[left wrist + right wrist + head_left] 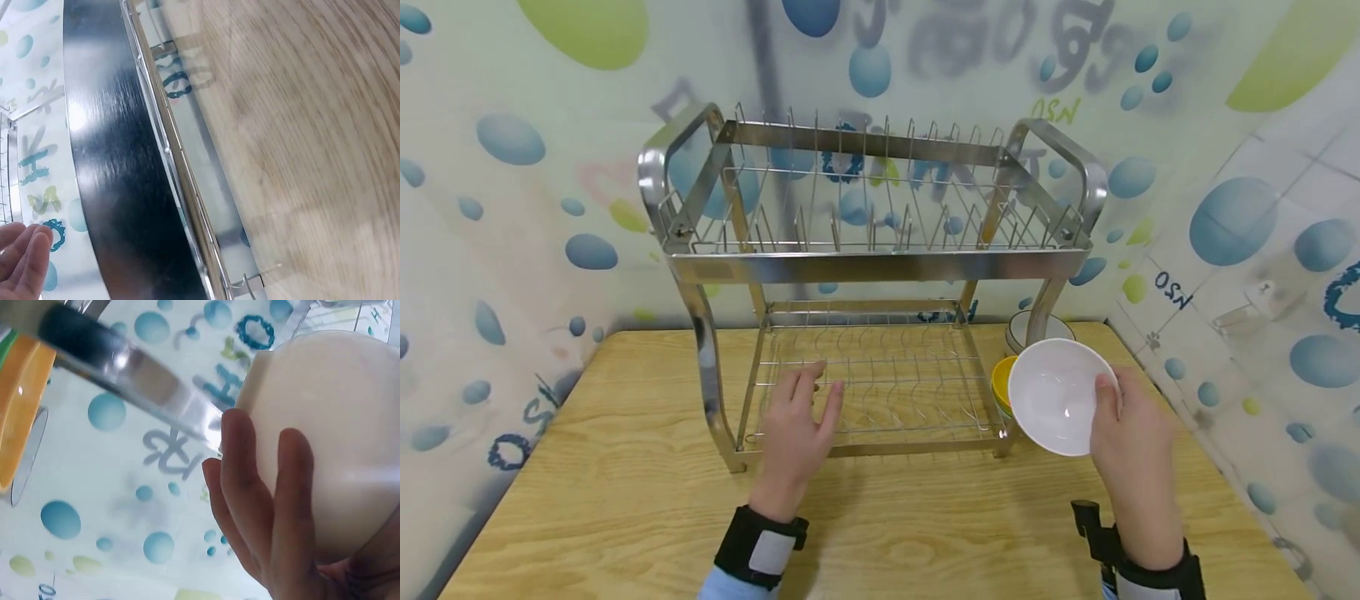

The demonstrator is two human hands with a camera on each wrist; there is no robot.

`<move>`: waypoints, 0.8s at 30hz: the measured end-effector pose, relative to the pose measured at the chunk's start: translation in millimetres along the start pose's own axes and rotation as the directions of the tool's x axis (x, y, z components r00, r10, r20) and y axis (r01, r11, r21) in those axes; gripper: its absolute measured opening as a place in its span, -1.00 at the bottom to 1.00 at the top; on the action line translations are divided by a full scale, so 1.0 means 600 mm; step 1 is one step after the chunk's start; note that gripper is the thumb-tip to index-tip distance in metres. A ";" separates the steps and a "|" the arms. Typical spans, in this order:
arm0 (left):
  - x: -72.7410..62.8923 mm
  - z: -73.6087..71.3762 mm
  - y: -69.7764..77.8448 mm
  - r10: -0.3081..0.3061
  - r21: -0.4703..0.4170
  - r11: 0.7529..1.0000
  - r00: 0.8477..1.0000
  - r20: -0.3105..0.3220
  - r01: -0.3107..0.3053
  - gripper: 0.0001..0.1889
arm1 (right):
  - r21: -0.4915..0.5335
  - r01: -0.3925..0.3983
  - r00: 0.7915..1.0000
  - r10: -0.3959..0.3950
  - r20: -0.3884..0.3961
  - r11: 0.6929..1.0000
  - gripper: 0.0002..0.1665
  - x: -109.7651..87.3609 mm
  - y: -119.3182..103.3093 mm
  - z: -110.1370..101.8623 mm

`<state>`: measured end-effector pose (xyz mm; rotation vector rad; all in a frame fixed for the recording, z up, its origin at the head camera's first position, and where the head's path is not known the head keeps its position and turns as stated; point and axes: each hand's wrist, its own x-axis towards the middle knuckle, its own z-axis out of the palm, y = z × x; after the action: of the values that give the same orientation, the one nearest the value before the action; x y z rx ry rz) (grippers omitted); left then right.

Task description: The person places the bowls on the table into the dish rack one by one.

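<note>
One tilted white bowl (1054, 398), mouth toward the head camera

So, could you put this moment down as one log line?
right hand: grips white bowl by rim | left hand: holds nothing, near rack | yellow bowl: beside rack, partly hidden in head view

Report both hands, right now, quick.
Left hand: open, holding nothing.
Right hand: holding the white bowl, thumb inside, fingers against its outside.
</note>
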<state>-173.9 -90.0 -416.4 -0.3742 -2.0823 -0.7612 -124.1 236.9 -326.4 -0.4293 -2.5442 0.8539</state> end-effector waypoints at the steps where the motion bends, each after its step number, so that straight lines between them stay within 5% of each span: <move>1: -0.001 0.002 0.001 0.000 -0.003 1.000 1.000 -0.002 0.000 -0.61 | -0.003 0.010 1.000 -0.010 0.015 1.000 -0.53 -0.002 -0.003 0.005; 11: -0.008 0.013 0.011 -0.091 -0.046 0.995 0.994 0.058 0.093 -0.65 | 0.018 0.147 0.977 -0.148 0.151 0.989 -0.63 -0.019 -0.035 0.062; 17: -0.010 0.018 0.023 -0.194 -0.087 0.974 0.970 0.146 0.208 -0.68 | 0.023 0.143 0.950 -0.144 0.278 0.989 -0.65 -0.024 -0.049 0.102; 24: -0.016 0.026 0.029 -0.249 -0.094 0.957 0.944 0.216 0.273 -0.66 | 0.034 0.186 0.928 -0.187 0.321 0.982 -0.64 -0.029 -0.058 0.149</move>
<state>-169.6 -66.5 -424.6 -0.2518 -2.3117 -1.0507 -157.4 158.8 -374.3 -0.0423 -2.8229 0.9190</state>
